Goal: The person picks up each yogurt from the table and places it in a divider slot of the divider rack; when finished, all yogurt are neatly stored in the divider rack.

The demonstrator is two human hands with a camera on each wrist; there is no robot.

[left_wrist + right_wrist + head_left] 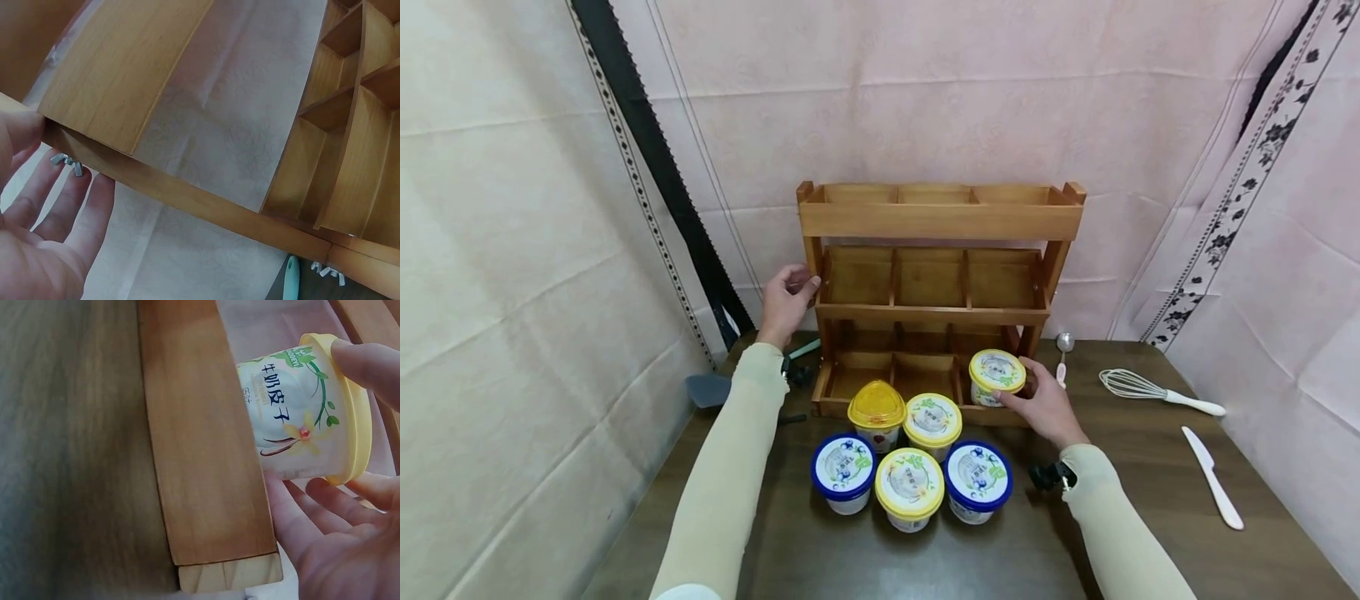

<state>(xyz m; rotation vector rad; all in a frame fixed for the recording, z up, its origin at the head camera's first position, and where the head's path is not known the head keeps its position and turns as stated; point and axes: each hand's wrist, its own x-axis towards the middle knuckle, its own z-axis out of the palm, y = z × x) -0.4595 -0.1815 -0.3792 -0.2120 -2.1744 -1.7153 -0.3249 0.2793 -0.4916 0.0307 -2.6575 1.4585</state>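
Observation:
My right hand grips a tub with a pale yellow lid at the right compartment of the bottom tier of a wooden shelf rack. In the right wrist view, the tub lies partly behind a wooden board, with thumb and fingers about its lid. My left hand holds the rack's left upright; in the left wrist view the thumb is on one side of this post and the fingers on the other, by a wing nut. The upper and middle tiers hold nothing.
Before the rack stand a domed yellow-lidded tub, two flat yellow-lidded tubs and two blue-lidded tubs. To the right lie a small scoop, a whisk and a white knife. A grey-blue spatula lies left.

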